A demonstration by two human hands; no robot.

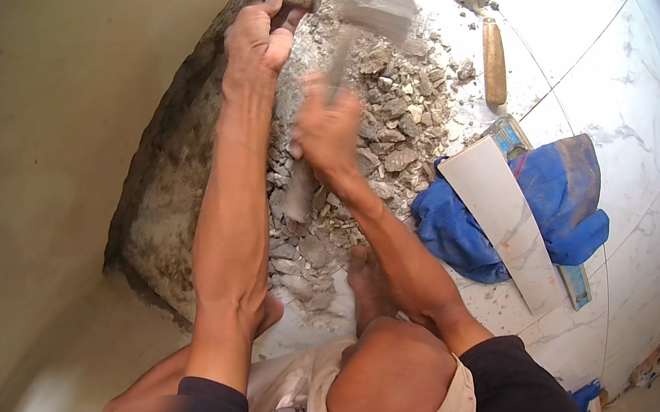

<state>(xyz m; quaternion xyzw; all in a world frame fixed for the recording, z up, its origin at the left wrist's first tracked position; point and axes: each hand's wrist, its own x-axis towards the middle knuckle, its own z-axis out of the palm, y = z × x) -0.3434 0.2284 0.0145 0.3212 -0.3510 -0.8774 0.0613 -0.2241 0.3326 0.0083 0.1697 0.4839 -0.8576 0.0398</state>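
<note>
My left hand reaches to the wall's base, its fingers closed around a chisel whose butt end points right. My right hand grips a hammer by the handle, its lower end showing below the fist. Motion smears the hammer head, which is just right of the chisel's butt and apart from it. The chisel's far tip is hard to make out against the dark wall edge. Below both hands spreads a heap of broken mortar rubble, grey chunks and dust.
A trowel with mortar on its blade lies on the white tiled floor. Nearer, a cut tile strip rests across a blue cloth and a blue level. The beige wall borders the left; my bare feet are beside the rubble.
</note>
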